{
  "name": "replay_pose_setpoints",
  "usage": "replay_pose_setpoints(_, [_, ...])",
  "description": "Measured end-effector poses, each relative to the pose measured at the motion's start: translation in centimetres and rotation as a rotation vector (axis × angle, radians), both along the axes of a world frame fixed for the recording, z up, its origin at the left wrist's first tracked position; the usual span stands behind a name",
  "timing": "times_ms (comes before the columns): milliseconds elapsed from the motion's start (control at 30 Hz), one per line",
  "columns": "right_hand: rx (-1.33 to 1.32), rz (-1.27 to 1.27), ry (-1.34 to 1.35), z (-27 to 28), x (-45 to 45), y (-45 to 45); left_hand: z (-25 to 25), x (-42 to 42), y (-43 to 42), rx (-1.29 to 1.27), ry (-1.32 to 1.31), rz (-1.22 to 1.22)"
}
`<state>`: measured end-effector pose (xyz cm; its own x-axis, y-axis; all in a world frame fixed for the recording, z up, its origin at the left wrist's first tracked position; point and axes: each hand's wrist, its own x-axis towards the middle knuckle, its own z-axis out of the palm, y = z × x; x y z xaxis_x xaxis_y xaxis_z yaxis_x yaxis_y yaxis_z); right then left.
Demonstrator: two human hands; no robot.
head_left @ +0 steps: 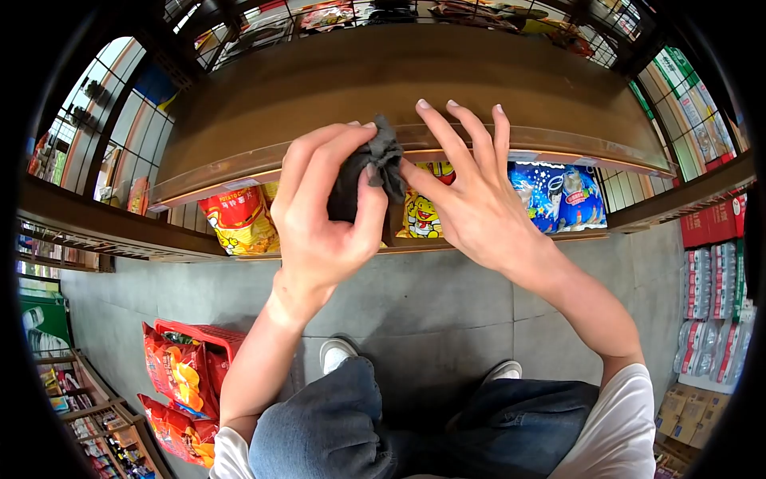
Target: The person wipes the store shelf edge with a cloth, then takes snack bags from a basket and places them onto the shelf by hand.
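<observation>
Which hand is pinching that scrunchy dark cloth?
The left hand: its thumb and fingers are closed around the dark grey cloth. The right hand is different: its fingers are spread open, its thumb next to the cloth.

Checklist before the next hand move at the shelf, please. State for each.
1. Cloth gripped: ok, pinched in the left hand.
2. Cloth spread flat: not ok, bunched up.
3. Right hand unloaded: ok, fingers spread, nothing in it.
4. Right hand off the cloth: cannot tell, too close to judge contact.
5. Blue bag below the shelf edge: ok, it sits under it, to the right.
6. Basket apart from the left shoe: ok, floor shows between them.
</observation>
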<state>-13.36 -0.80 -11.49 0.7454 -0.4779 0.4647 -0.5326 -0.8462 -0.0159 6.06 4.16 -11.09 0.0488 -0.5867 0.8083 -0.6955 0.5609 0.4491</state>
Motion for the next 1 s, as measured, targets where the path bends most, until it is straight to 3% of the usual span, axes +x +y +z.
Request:
replay_pose_setpoints(333, [-0.016, 0.000, 0.000, 0.0, -0.1, -0.1, 1.5, 0.1, 0.1, 0.129, -0.139, 0.006])
replay_pose_setpoints(1000, [-0.074, -0.047, -0.004, 0.0, 0.4, 0.2, 1.2, 1.8, 0.8, 0.162, -0.055, 0.137])
